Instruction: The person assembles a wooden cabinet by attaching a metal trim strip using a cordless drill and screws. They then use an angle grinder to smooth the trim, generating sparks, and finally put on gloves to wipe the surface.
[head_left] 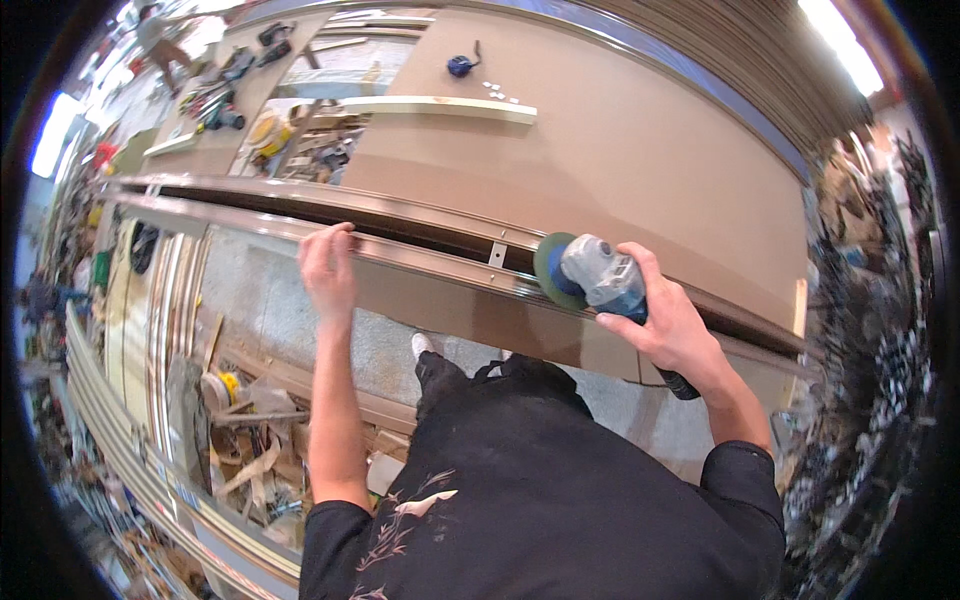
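Note:
My right hand (672,318) is wrapped round an angle grinder (606,276) with a grey head and blue body. Its green disc (553,270) stands on edge at the near rail of a long brown metal frame (440,262); I cannot tell whether it touches. Two parallel rails make up this frame, with a dark gap between them and a small bright bracket (497,254) bridging it just left of the disc. Further left, my left hand (329,268) rests on the near rail, fingers bent over its top edge and thumb side hidden.
Beyond the frame lies a wide brown panel (640,150), bearing a pale wooden strip (440,108), a dark blue tool (460,66) and several small white pieces. Offcuts (255,470) pile up at lower left beside long stacked profiles. Another person (160,45) stands far left.

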